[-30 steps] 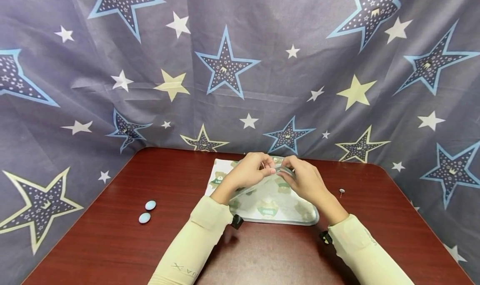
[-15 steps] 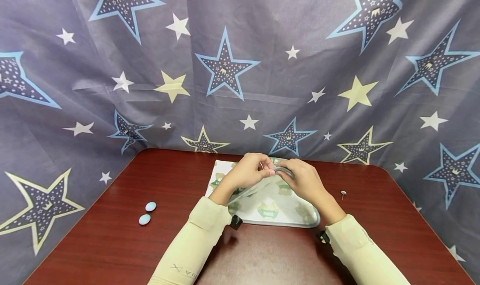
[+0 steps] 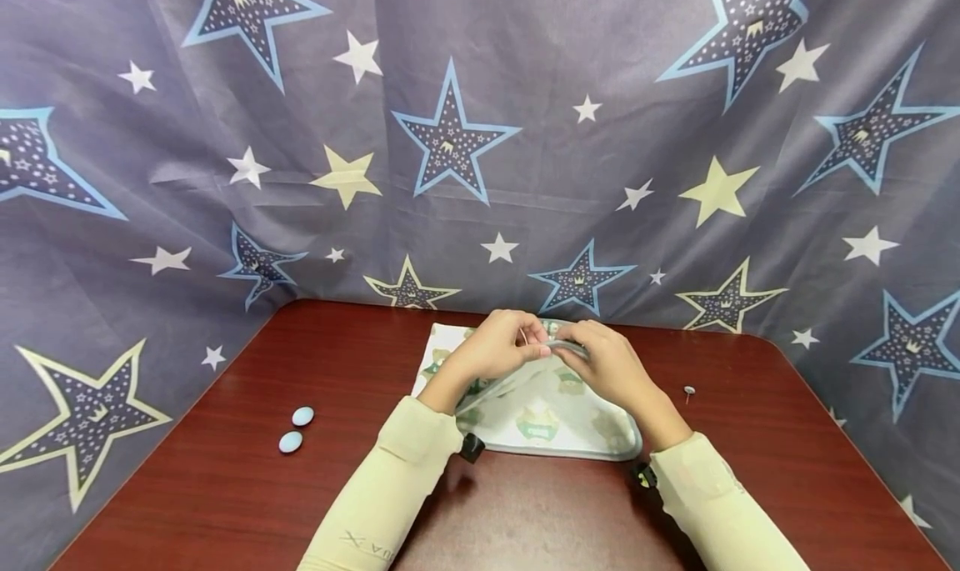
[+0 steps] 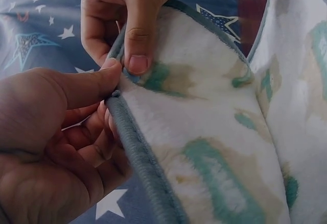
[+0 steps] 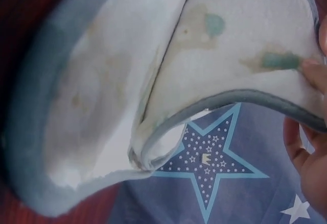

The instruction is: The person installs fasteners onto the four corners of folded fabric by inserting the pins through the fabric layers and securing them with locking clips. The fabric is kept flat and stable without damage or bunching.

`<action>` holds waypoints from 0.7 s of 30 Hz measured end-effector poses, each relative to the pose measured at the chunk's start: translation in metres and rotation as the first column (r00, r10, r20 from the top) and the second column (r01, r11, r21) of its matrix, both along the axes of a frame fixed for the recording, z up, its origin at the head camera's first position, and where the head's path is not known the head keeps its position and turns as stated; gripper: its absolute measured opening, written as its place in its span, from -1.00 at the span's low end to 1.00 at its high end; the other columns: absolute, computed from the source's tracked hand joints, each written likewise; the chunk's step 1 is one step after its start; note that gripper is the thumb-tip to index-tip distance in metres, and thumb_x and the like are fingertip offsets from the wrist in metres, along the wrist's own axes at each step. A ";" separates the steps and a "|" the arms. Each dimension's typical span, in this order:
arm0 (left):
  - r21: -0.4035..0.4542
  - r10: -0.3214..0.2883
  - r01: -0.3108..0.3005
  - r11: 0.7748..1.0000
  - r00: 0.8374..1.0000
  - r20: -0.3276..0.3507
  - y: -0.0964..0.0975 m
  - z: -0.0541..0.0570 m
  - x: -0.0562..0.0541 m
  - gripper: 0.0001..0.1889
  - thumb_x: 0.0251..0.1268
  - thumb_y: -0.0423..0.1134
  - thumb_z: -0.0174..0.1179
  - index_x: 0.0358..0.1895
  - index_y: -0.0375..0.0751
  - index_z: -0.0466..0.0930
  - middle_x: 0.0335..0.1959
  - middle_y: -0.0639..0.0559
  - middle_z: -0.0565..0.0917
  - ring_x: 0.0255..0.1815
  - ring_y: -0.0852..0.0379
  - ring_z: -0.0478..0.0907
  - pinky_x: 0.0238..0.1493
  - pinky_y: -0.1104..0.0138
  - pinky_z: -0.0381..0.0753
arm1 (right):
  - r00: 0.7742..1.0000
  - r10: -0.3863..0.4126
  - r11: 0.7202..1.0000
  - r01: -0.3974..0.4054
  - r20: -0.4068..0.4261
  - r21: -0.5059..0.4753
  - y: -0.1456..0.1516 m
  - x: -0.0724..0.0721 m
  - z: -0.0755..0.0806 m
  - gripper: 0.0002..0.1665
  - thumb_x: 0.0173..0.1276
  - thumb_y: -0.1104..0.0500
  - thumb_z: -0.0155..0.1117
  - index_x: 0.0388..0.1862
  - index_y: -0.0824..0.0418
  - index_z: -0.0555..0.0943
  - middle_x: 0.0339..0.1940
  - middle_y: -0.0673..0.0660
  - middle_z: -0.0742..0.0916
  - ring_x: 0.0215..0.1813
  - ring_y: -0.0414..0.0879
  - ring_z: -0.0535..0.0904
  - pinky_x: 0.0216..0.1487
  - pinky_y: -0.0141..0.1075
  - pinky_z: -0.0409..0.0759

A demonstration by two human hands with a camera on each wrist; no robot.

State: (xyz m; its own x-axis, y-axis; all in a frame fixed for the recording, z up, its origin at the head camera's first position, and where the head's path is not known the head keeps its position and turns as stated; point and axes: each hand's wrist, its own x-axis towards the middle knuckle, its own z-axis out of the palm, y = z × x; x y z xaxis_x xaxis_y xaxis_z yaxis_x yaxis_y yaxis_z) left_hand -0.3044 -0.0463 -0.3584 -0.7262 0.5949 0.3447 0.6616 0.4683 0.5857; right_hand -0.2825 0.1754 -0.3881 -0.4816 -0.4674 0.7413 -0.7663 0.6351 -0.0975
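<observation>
A white fleece cloth [image 3: 537,421] with a bear print and grey-green edging lies on the table, its far part lifted and folded over. My left hand [image 3: 498,344] pinches the raised edge. Close beside it, my right hand [image 3: 603,356] grips the same edge between thumb and fingers. In the left wrist view, the left thumb [image 4: 87,87] presses the edging, and the right thumb [image 4: 137,40] lies flat on the fleece. A small bluish spot shows beside the right thumbnail; what it is I cannot tell. The right wrist view shows the cloth's loose folds [image 5: 168,81].
Two pale blue round caps [image 3: 291,442] lie on the left of the red-brown table [image 3: 360,363]. To the right is a small pin with a round pale head [image 3: 689,390]. A grey star-printed curtain [image 3: 465,246] hangs behind the table.
Both hands stay at the cloth's edge, with only slight shifts of the fingers; the right hand's fingers have drawn a little closer to the left. The camera view has tilted slightly.
</observation>
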 end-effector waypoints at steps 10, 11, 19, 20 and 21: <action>-0.038 -0.027 0.026 0.999 1.000 -0.012 0.002 -0.001 0.002 -0.91 0.35 -0.22 0.39 -0.28 -0.09 0.68 -0.43 0.14 0.65 -0.46 0.23 0.55 -0.37 0.41 0.52 | 0.997 0.065 0.996 -0.062 -0.039 0.066 0.007 -0.005 -0.004 -0.76 0.24 0.25 0.54 -0.21 0.13 0.63 -0.31 -0.04 0.67 -0.26 -0.14 0.56 -0.25 -0.22 0.54; -0.037 -0.028 0.028 0.999 1.000 -0.010 0.002 -0.001 0.002 -0.92 0.36 -0.22 0.38 -0.28 -0.09 0.68 -0.43 0.14 0.65 -0.46 0.21 0.56 -0.38 0.41 0.52 | 0.997 0.068 0.995 -0.065 -0.045 0.071 0.008 -0.006 -0.004 -0.76 0.24 0.26 0.54 -0.20 0.13 0.62 -0.31 -0.04 0.67 -0.26 -0.14 0.56 -0.26 -0.22 0.54; -0.008 -0.027 0.027 1.000 0.999 -0.040 0.001 0.000 0.003 -0.91 0.43 -0.21 0.30 -0.28 -0.09 0.68 -0.41 0.11 0.65 -0.48 0.14 0.56 -0.39 0.40 0.51 | 0.997 0.061 0.994 -0.056 -0.045 0.090 0.010 -0.005 -0.002 -0.75 0.24 0.25 0.54 -0.19 0.14 0.62 -0.32 -0.03 0.64 -0.26 -0.14 0.56 -0.25 -0.21 0.55; -0.005 -0.019 0.019 1.000 0.999 -0.044 -0.001 0.001 0.004 -0.91 0.44 -0.22 0.29 -0.28 -0.09 0.68 -0.41 0.10 0.65 -0.48 0.15 0.55 -0.39 0.39 0.51 | 0.998 0.059 0.994 -0.055 -0.038 0.094 0.010 -0.005 -0.002 -0.75 0.25 0.25 0.53 -0.19 0.14 0.62 -0.31 -0.03 0.65 -0.25 -0.14 0.57 -0.24 -0.21 0.55; -0.005 -0.009 0.009 1.000 0.999 -0.050 -0.003 0.001 0.004 -0.90 0.44 -0.22 0.28 -0.29 -0.09 0.67 -0.41 0.10 0.65 -0.49 0.17 0.55 -0.39 0.39 0.51 | 0.998 0.059 0.994 -0.056 -0.030 0.097 0.010 -0.005 -0.002 -0.76 0.25 0.24 0.53 -0.18 0.14 0.62 -0.30 -0.03 0.65 -0.24 -0.14 0.57 -0.22 -0.21 0.56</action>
State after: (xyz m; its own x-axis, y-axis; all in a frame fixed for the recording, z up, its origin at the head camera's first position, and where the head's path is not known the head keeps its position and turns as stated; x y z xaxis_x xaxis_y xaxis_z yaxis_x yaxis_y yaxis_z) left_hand -0.3003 -0.0488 -0.3576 -0.7026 0.6033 0.3773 0.6943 0.4649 0.5493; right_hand -0.2872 0.1850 -0.3902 -0.4281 -0.5631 0.7069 -0.8036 0.5951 -0.0126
